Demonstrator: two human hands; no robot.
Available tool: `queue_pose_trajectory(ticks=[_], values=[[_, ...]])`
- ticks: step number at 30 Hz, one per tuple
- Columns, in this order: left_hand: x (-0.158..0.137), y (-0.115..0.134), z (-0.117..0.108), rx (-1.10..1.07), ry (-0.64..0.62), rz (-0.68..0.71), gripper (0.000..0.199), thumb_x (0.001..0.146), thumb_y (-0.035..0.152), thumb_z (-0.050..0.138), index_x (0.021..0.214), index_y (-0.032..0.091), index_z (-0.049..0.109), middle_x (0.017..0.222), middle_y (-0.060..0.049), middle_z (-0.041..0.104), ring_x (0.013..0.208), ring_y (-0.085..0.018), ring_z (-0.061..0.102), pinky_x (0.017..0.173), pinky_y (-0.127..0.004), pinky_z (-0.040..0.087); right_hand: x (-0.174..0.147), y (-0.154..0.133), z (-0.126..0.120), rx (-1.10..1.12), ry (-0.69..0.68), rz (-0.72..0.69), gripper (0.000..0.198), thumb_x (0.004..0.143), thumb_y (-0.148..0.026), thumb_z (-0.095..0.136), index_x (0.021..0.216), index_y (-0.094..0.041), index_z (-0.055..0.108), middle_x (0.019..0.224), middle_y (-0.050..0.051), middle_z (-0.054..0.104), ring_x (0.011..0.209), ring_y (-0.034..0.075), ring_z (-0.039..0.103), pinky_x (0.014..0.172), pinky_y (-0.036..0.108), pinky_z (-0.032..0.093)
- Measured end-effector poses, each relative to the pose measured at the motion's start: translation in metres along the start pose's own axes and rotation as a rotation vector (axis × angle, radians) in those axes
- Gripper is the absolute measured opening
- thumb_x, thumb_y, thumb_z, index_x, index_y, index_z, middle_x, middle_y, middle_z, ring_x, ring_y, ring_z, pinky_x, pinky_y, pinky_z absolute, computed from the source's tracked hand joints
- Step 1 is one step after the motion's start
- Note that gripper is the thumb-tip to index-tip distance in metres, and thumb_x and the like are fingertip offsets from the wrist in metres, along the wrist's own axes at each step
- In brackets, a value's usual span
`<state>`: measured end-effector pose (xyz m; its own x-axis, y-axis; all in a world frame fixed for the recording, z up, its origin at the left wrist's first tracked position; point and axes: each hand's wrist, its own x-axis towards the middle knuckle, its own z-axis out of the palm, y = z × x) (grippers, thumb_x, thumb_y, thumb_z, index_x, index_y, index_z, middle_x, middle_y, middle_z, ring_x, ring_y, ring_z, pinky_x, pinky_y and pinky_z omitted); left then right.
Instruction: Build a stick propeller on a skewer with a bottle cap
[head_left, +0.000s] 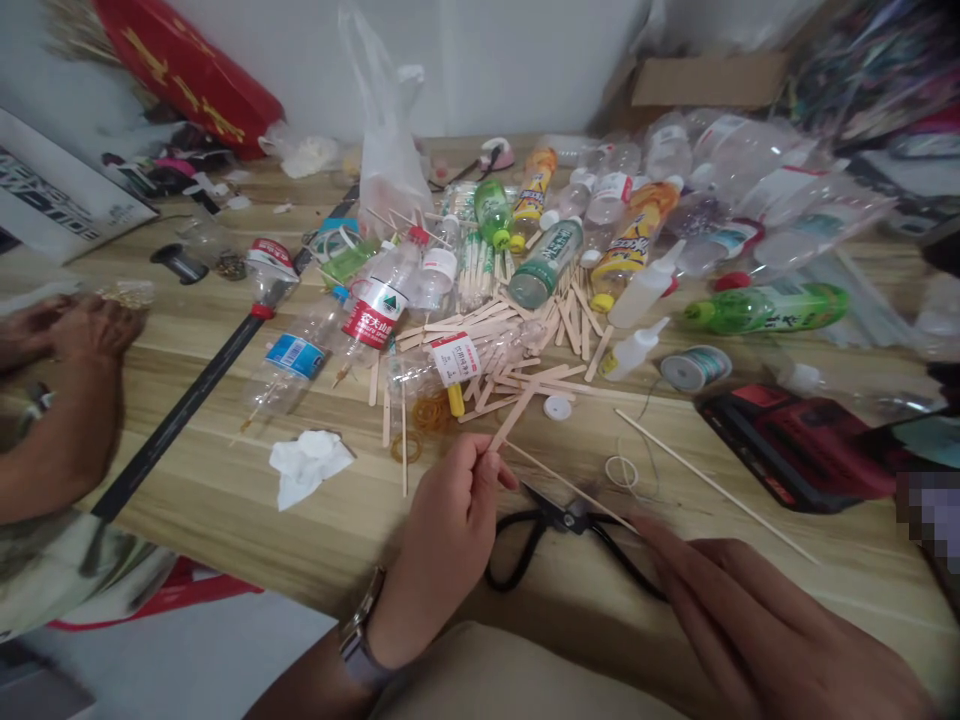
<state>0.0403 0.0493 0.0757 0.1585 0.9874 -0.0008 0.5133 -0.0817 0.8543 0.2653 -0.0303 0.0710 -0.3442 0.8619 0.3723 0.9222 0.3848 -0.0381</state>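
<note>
My left hand (pixel 457 510), closed, pinches a flat wooden craft stick (pixel 516 412) that points up and away. A thin tan strand that looks like a stretched rubber band (pixel 566 482) runs from the stick to my right hand (pixel 757 610). The fingers of that hand are closed on its far end and slightly blurred. Beneath the strand, black-handled scissors (pixel 570 518) lie on the wooden table with their handles spread. Loose rubber bands (pixel 431 412) rest beyond my left hand. A thin wooden skewer (pixel 716 487) lies beyond my right hand.
Several plastic bottles (pixel 457 360) and a heap of craft sticks (pixel 570 320) cover the table's middle. A red power tool battery (pixel 772 445) is at right, near a wire spool (pixel 696 368). Another person's hands (pixel 90 325) are at left, beyond a black bar (pixel 187 410).
</note>
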Motion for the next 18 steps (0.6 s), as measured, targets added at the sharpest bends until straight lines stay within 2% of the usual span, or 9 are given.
queue_pose_trajectory(ticks=[4, 9, 13, 18], values=[[-0.001, -0.0016, 0.001, 0.062, 0.024, 0.037, 0.02, 0.098, 0.023, 0.039, 0.089, 0.021, 0.056, 0.079, -0.001, 0.067, 0.073, -0.017, 0.063, 0.065, -0.028, 0.044, 0.0005, -0.0019, -0.0022, -0.008, 0.024, 0.004, 0.04, 0.105, -0.031, 0.025, 0.122, -0.018, 0.058, 0.072, -0.001, 0.064, 0.049, 0.008, 0.066, 0.037, 0.017, 0.045], [-0.0014, -0.0019, 0.0023, 0.119, 0.048, 0.087, 0.017, 0.098, 0.022, 0.038, 0.092, 0.021, 0.055, 0.085, -0.003, 0.069, 0.079, -0.019, 0.064, 0.07, -0.03, 0.045, 0.0012, -0.0033, -0.0048, 0.011, 0.022, -0.002, 0.038, 0.105, -0.03, 0.026, 0.124, -0.019, 0.057, 0.073, -0.001, 0.065, 0.051, 0.008, 0.067, 0.041, 0.017, 0.048], [-0.003, -0.0006, 0.0016, 0.14, 0.049, 0.111, 0.017, 0.098, 0.021, 0.038, 0.093, 0.021, 0.054, 0.086, -0.003, 0.07, 0.079, -0.019, 0.065, 0.07, -0.029, 0.047, 0.0015, -0.0046, -0.0065, -0.007, 0.026, -0.003, 0.038, 0.105, -0.03, 0.026, 0.123, -0.018, 0.057, 0.069, -0.001, 0.064, 0.049, 0.01, 0.066, 0.04, 0.018, 0.048], [-0.004, 0.0005, 0.0009, 0.172, 0.069, 0.136, 0.017, 0.098, 0.019, 0.039, 0.093, 0.021, 0.054, 0.085, -0.003, 0.07, 0.076, -0.018, 0.066, 0.067, -0.028, 0.048, -0.0048, -0.0019, -0.0063, 0.007, -0.012, -0.021, 0.036, 0.104, -0.029, 0.031, 0.129, -0.018, 0.055, 0.073, -0.001, 0.065, 0.054, 0.01, 0.068, 0.044, 0.017, 0.05]])
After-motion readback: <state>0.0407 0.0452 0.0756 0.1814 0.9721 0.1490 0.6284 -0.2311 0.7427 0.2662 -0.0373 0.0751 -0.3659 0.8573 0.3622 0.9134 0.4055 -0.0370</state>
